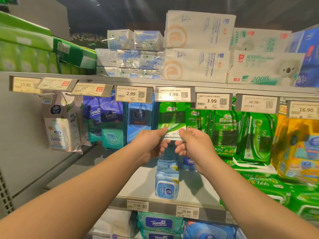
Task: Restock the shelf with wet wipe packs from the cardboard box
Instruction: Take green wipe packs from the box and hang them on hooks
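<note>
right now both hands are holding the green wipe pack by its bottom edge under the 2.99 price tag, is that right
Not quite: the tag is wrong. In the head view the left hand and right hand pinch the bottom edge of the green wipe pack, but it hangs under the 3.99 price tag. The 2.99 price tag is one hook to the left, above a blue pack.

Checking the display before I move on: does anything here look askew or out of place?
Yes. The three leftmost price tags tilt at mismatched angles, unlike the straight 2.99 tag. Also, a green pack lies flat below the hanging ones, as if fallen.
</note>
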